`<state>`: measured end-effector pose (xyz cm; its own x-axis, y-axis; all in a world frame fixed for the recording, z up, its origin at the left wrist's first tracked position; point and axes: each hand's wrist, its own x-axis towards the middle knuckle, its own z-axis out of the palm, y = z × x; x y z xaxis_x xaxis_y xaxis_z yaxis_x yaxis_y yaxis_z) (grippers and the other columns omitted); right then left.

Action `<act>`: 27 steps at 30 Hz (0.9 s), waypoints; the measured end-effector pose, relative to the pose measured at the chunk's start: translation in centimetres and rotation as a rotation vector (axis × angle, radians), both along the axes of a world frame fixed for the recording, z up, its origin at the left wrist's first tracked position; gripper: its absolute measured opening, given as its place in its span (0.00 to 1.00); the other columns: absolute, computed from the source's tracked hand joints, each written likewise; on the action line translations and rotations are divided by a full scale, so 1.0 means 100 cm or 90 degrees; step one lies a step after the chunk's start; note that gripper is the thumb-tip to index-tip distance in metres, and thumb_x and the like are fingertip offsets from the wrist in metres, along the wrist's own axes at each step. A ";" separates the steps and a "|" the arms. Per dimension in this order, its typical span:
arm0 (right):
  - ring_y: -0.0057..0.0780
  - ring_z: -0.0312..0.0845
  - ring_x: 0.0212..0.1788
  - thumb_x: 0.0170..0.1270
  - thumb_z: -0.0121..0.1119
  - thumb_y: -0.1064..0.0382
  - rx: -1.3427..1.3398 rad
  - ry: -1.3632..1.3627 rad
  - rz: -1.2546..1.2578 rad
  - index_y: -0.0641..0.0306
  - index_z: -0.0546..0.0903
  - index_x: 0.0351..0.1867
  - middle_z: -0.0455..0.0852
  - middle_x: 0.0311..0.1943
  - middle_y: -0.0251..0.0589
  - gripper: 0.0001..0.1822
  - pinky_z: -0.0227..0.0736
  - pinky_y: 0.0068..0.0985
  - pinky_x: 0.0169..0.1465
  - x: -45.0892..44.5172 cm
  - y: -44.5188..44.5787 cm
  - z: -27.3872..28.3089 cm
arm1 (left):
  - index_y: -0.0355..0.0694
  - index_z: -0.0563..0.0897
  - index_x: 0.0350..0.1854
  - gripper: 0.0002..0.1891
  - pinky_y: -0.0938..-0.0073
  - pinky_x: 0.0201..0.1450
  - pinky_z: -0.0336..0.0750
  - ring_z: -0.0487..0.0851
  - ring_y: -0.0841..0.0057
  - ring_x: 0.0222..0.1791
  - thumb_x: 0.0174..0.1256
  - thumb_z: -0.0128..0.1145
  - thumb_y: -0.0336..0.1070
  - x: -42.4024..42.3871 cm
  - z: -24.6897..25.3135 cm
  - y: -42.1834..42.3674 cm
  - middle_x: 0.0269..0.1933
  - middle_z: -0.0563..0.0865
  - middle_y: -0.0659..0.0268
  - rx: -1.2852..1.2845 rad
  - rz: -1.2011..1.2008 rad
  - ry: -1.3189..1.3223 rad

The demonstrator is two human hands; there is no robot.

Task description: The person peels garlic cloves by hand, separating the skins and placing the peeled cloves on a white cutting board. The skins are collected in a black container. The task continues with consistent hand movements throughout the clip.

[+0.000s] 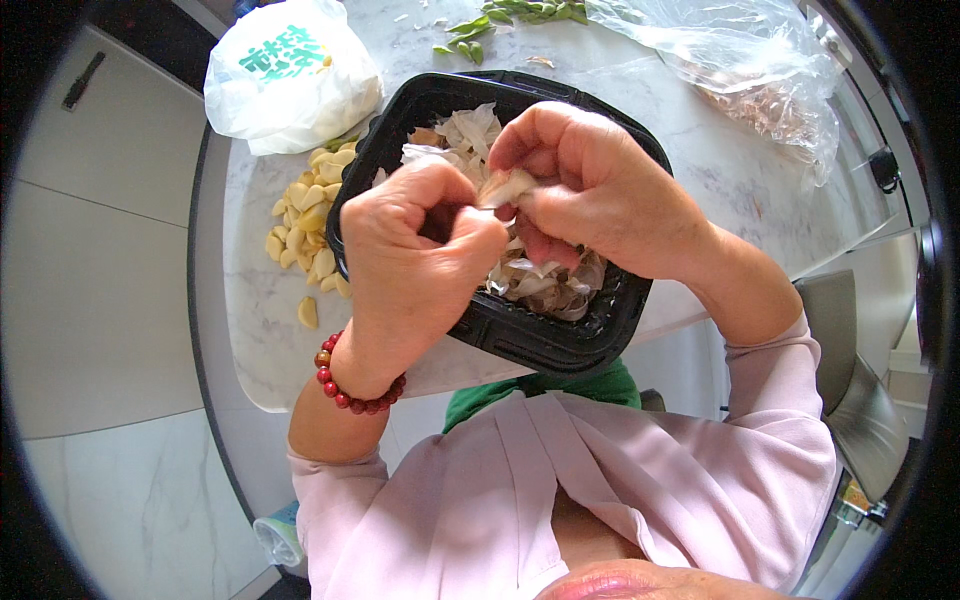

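Both my hands meet over a black plastic tray [555, 349] that holds papery garlic skins [551, 285]. Between my fingertips is a garlic clove [506, 189] with skin on it, partly hidden by the fingers. My right hand [607, 191] grips it from the right. My left hand [420, 255], with a red bead bracelet at the wrist, pinches at its left side. Peeled garlic cloves [304, 217] lie in a heap on the marble-patterned table, against the tray's left side, and one single clove [307, 312] lies apart below them.
A full white plastic bag [292, 82] bearing green writing stands at the back left. Green pods [517, 15] lie at the far edge of view. A clear plastic bag [757, 90] with reddish-brown contents lies at the back right. A chair [855, 390] stands at the right.
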<state>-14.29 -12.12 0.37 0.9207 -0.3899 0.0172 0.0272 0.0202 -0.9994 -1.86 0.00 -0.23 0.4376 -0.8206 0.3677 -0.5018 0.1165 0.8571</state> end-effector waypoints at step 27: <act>0.39 0.81 0.45 0.64 0.51 0.70 0.321 -0.141 0.164 0.75 0.63 0.61 0.79 0.44 0.55 0.24 0.79 0.34 0.47 0.000 -0.023 -0.013 | 0.37 0.82 0.41 0.12 0.89 0.28 0.69 0.74 0.90 0.25 0.53 0.59 0.23 0.008 0.004 -0.001 0.41 0.82 0.68 -0.024 -0.018 -0.137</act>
